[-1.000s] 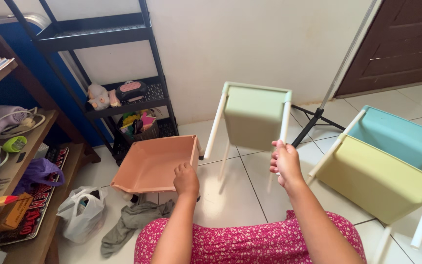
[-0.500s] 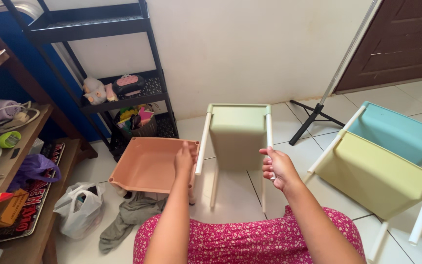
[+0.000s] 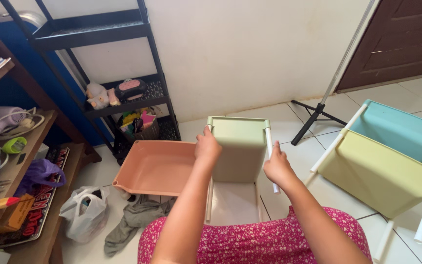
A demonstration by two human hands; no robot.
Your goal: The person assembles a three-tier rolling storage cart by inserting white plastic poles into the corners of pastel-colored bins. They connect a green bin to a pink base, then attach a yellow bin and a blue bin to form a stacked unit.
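The left hand [image 3: 207,146] has left the pink tray [image 3: 155,166] for the green bin [image 3: 238,146], now lowered and nearer

White tiled floor [image 3: 416,93] carries a peach tray [image 3: 155,166], a grey cloth [image 3: 135,217] just below it, a white plastic bag [image 3: 81,215] beside, a black tripod [image 3: 313,120], and the black rack [image 3: 118,93] by the wall

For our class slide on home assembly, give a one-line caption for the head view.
Left hand and right hand grip white poles of a green tray, beside an orange tray.
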